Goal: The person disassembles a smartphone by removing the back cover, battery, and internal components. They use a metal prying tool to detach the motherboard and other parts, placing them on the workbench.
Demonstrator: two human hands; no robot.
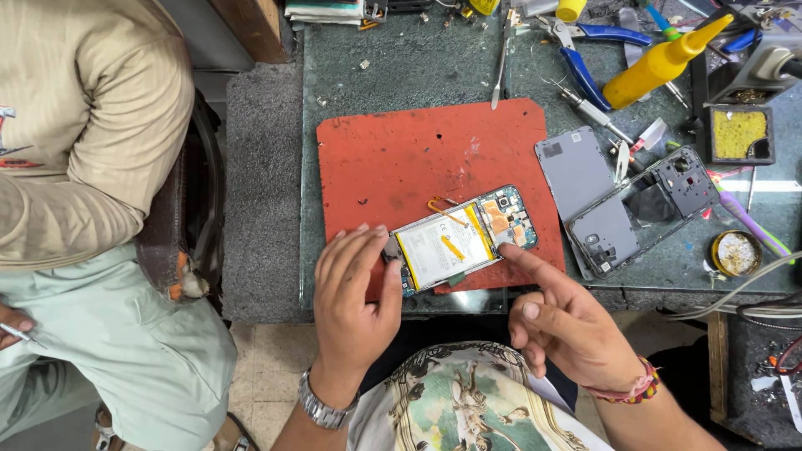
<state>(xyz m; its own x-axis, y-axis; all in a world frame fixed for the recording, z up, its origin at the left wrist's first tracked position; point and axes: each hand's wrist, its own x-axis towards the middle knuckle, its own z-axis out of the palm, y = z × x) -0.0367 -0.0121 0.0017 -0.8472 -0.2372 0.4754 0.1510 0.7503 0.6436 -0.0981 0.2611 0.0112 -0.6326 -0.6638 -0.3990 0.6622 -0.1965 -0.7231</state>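
Observation:
An opened phone (464, 238) lies back-up on a worn red mat (393, 159), its white battery and circuit board exposed. My left hand (355, 288) rests flat at the phone's left end, thumb against its edge, fingers apart. My right hand (564, 321) points with the index finger, whose tip touches the phone's lower right edge; the other fingers are curled. Neither hand holds anything. A metal watch sits on my left wrist and a beaded band on my right.
A grey back cover (576, 171) and a phone frame (643, 209) lie right of the mat. Blue-handled pliers (585, 58), a yellow squeeze bottle (660, 63), tweezers (501, 63) and a solder sponge (739, 134) crowd the far right. Another person (83, 209) sits at left.

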